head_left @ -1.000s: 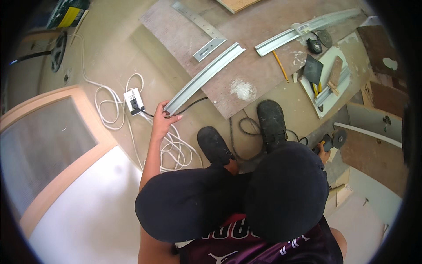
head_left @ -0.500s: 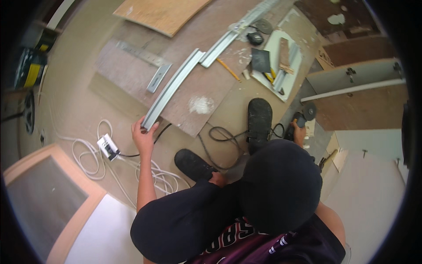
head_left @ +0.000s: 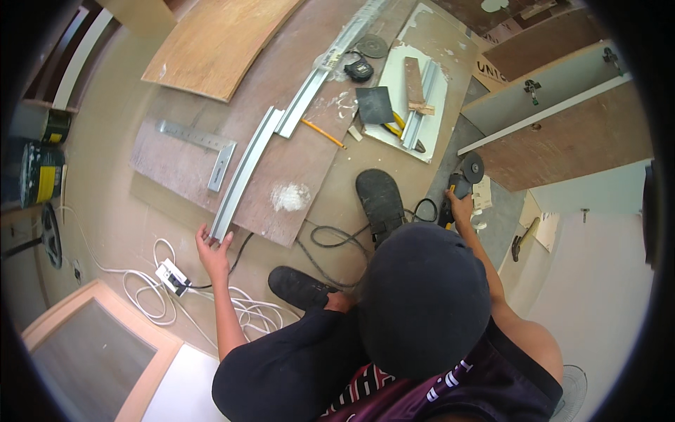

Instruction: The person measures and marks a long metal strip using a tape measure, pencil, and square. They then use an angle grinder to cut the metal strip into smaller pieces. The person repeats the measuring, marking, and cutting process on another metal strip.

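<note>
My left hand [head_left: 215,252] is at the near end of a long silvery metal profile [head_left: 247,167], with the thumb on one side and fingers on the other. The profile lies across a brownish board [head_left: 165,156]; its far end meets a second metal profile [head_left: 299,105]. My right hand [head_left: 460,208] is wrapped round the body of a black angle grinder [head_left: 460,186], which has a dark disc [head_left: 473,167] at its head. The grinder is off to the right of my shoe [head_left: 378,200]. A try square [head_left: 221,166] and an orange pencil [head_left: 325,133] lie on the board.
A tape measure [head_left: 359,69] and a loose disc [head_left: 372,46] lie farther off. A white panel [head_left: 430,146] carries pliers [head_left: 397,126] and offcuts. Black cable [head_left: 323,243] loops by my feet; a white power strip [head_left: 171,276] sits left. Cabinet panels [head_left: 562,141] stand right.
The view has shifted, so the floor things appear farther left. My right hand has brought the grinder slightly forward, and more of that forearm shows. My left hand stays at the profile's end.
</note>
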A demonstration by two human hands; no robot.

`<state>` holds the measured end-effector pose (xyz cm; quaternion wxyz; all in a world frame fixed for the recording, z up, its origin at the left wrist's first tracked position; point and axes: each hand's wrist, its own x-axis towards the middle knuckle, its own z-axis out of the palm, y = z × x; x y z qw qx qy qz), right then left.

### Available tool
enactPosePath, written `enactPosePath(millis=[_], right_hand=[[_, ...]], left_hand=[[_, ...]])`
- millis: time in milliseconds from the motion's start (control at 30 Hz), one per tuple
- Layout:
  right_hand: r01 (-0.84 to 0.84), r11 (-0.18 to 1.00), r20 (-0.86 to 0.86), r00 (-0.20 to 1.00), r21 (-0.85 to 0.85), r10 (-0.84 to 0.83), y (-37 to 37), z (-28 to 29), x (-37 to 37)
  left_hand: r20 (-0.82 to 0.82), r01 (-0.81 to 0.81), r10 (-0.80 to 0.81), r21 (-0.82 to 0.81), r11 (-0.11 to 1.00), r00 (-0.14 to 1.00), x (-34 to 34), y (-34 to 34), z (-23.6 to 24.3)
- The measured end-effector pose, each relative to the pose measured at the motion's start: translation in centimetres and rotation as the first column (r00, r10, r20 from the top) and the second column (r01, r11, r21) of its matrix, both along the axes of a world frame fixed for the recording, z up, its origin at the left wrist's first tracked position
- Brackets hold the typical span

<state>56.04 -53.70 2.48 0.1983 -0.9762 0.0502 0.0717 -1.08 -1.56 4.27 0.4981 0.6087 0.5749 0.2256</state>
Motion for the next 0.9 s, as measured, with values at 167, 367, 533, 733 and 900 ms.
enactPosePath(millis=[167,367,533,733,900], right_hand=[[-0.028,0.998,-0.134,0.990,0.064,0.036,-1.6,2.4,0.0],[-0.078,0.996,-0.118,0.990,0.038,0.082,-3.9,2.5,5.2],[-0.084,0.988,-0.222,0.969,0.128,0.111,-2.5,1.1,5.8],[-0.150,0.982,-0.264,0.948,0.111,0.175,1.6,-1.0,7.9],[-0.171,0.985,-0.345,0.925,0.003,0.161,1.9,-1.2,8.8]], left_hand=[[0.024,0.024,-0.024,0.007,1.000,0.999,1.0,0.0,-0.7],[0.091,0.023,-0.016,-0.075,0.997,0.996,6.6,-3.0,-0.9],[-0.059,0.030,-0.033,-0.052,0.998,0.998,6.9,-3.6,1.1],[-0.108,-0.044,0.033,-0.094,0.995,0.994,5.9,-1.9,1.2],[-0.178,0.041,-0.057,-0.092,0.995,0.982,5.9,-1.2,1.4]])
